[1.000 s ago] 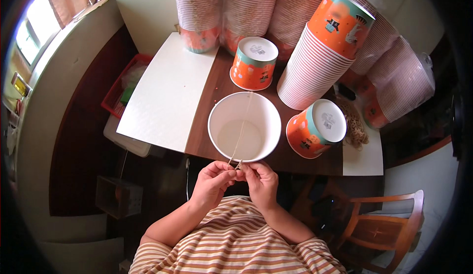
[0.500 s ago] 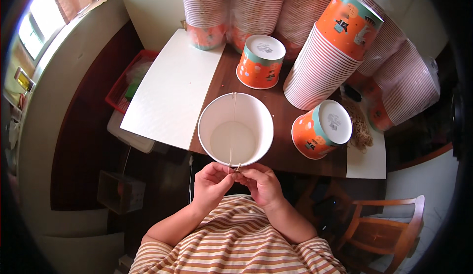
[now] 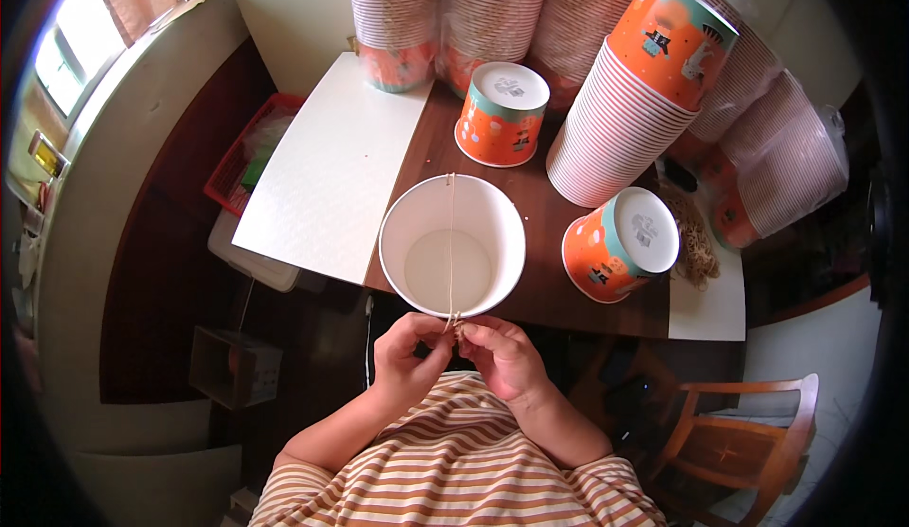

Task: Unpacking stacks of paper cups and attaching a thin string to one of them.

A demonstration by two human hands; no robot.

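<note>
A white paper tub (image 3: 453,246) stands open on the near edge of the brown table (image 3: 540,290). A thin tan string (image 3: 451,243) runs straight across its mouth from the far rim to the near rim. My left hand (image 3: 409,355) and my right hand (image 3: 502,357) meet just below the near rim, both pinching the string's near end between fingertips. Two orange tubs sit upside down behind it, one at the back (image 3: 502,113) and one to the right (image 3: 620,244).
Tall stacks of orange and striped tubs (image 3: 644,101) fill the table's back and right. A white board (image 3: 331,177) lies on the left. A pile of rubber bands (image 3: 693,239) lies right. A red basket (image 3: 248,148) sits at lower left, a wooden chair (image 3: 739,442) at lower right.
The view has shifted a little, so the tub sits slightly higher and to the right in the picture. Both hands stay at the near rim, fingers working the string's end.
</note>
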